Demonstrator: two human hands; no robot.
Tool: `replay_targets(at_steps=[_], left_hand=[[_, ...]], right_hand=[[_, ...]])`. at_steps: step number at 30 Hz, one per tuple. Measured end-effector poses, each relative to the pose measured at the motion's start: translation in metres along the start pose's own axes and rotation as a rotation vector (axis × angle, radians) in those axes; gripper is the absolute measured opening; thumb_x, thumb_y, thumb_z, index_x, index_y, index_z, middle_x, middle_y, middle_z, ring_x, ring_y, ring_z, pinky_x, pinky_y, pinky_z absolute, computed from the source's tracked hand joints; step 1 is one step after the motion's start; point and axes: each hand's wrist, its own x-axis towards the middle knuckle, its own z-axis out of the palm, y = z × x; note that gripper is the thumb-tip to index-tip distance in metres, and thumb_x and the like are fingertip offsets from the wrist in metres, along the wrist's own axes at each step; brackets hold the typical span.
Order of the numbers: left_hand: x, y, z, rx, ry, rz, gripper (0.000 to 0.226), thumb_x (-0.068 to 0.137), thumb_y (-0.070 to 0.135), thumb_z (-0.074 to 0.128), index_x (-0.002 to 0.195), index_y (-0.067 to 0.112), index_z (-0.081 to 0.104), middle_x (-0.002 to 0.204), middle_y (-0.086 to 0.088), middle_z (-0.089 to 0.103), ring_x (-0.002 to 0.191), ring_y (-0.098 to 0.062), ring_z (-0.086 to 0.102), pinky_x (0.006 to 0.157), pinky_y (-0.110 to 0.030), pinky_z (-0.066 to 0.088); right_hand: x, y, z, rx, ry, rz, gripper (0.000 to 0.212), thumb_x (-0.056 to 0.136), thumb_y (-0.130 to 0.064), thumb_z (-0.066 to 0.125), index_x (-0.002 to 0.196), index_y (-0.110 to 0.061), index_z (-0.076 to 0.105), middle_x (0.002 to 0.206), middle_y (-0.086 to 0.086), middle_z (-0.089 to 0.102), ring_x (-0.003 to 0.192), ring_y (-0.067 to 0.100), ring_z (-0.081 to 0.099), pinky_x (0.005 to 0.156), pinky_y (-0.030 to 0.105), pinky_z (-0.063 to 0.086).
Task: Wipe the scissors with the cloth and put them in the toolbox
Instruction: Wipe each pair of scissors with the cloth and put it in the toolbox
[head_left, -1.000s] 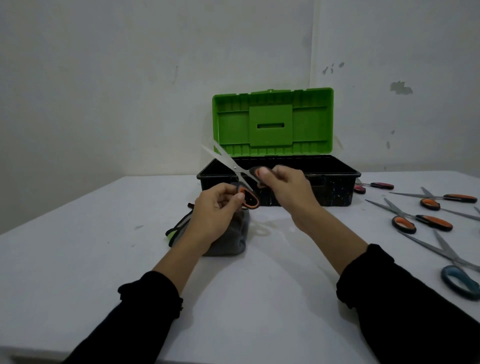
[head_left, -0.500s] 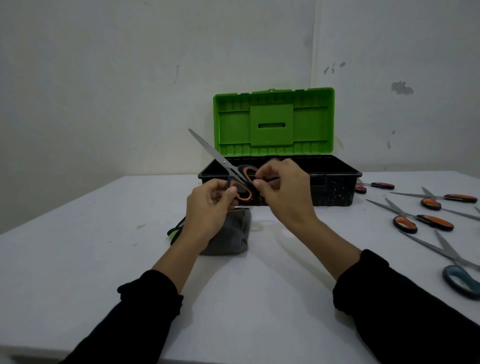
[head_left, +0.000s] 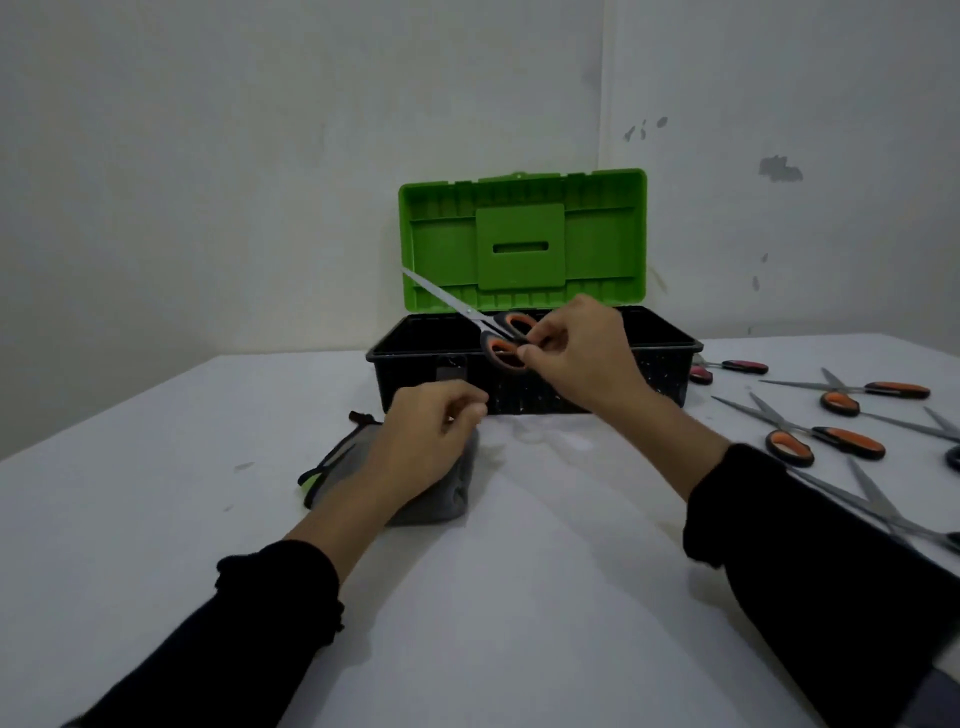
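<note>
The right hand (head_left: 582, 353) pinches the scissors (head_left: 501, 338) by their handles above the toolbox (head_left: 670, 345) front rim, blades pointing up-left toward its lid, while the left hand's (head_left: 423, 441) fingers curl loosely, empty, over the cloth (head_left: 441, 499).

We see the right hand (head_left: 582, 358) pinching the black-and-orange handles of a pair of steel scissors (head_left: 498, 335), blades shut and slanting up to the left, held above the front rim of the black plastic toolbox (head_left: 426, 358). Its bright green lid (head_left: 522, 239) stands upright against the pale wall. The left hand (head_left: 426, 441) rests loosely curled on a folded grey cloth (head_left: 441, 499) lying on the white counter (head_left: 519, 597), just in front of the box's left corner. To the right we count several more scissors on the counter: an orange-handled pair (head_left: 826, 441), another orange-handled pair (head_left: 872, 392) behind it, and a red-handled pair (head_left: 727, 369) beside the box. Black sleeves cover both forearms.
</note>
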Motion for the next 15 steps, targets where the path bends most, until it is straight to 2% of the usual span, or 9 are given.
replay_targets(at_steps=[3, 4, 7, 13, 15], left_hand=[[0.012, 0.0, 0.024, 0.203, -0.227, 0.046, 0.026, 0.093, 0.03, 0.052, 0.111, 0.015, 0.063, 0.111, -0.003, 0.064, 0.095, -0.019, 0.06, 0.084, -0.033, 0.049], [0.016, 0.0, 0.03, 0.217, -0.255, 0.024, 0.026, 0.093, 0.03, 0.051, 0.111, 0.015, 0.063, 0.112, -0.004, 0.062, 0.095, -0.021, 0.059, 0.083, -0.035, 0.048], [0.019, -0.003, 0.044, 0.202, -0.305, -0.03, 0.026, 0.093, 0.026, 0.05, 0.112, 0.014, 0.063, 0.115, -0.004, 0.062, 0.1, -0.022, 0.059, 0.084, -0.035, 0.048], [0.016, -0.008, 0.049, 0.15, -0.337, -0.08, 0.028, 0.091, 0.025, 0.054, 0.115, 0.013, 0.062, 0.117, -0.001, 0.063, 0.106, -0.018, 0.057, 0.093, -0.035, 0.047], [0.017, -0.008, 0.05, 0.142, -0.335, -0.096, 0.03, 0.09, 0.026, 0.054, 0.117, 0.014, 0.061, 0.119, 0.0, 0.062, 0.107, -0.017, 0.057, 0.095, -0.033, 0.045]], right_hand=[[0.027, 0.026, 0.001, -0.041, -0.053, 0.034, 0.017, 0.075, -0.019, 0.072, 0.085, -0.005, 0.076, 0.078, 0.014, 0.07, 0.064, 0.015, 0.055, 0.058, 0.017, 0.036], [0.035, 0.033, 0.002, -0.044, -0.079, 0.049, 0.017, 0.075, -0.017, 0.072, 0.085, -0.005, 0.076, 0.079, 0.015, 0.07, 0.065, 0.015, 0.054, 0.059, 0.018, 0.036], [0.059, 0.049, 0.01, -0.021, -0.184, 0.112, 0.014, 0.078, -0.013, 0.071, 0.086, -0.003, 0.075, 0.08, 0.014, 0.07, 0.062, 0.013, 0.054, 0.06, 0.02, 0.04], [0.094, 0.072, 0.032, -0.062, -0.449, 0.197, 0.013, 0.078, -0.015, 0.073, 0.084, -0.004, 0.076, 0.074, 0.01, 0.066, 0.054, 0.006, 0.049, 0.046, 0.01, 0.035], [0.102, 0.073, 0.038, -0.097, -0.533, 0.194, 0.013, 0.078, -0.013, 0.075, 0.085, -0.002, 0.076, 0.081, 0.013, 0.07, 0.063, 0.009, 0.056, 0.055, 0.014, 0.04]])
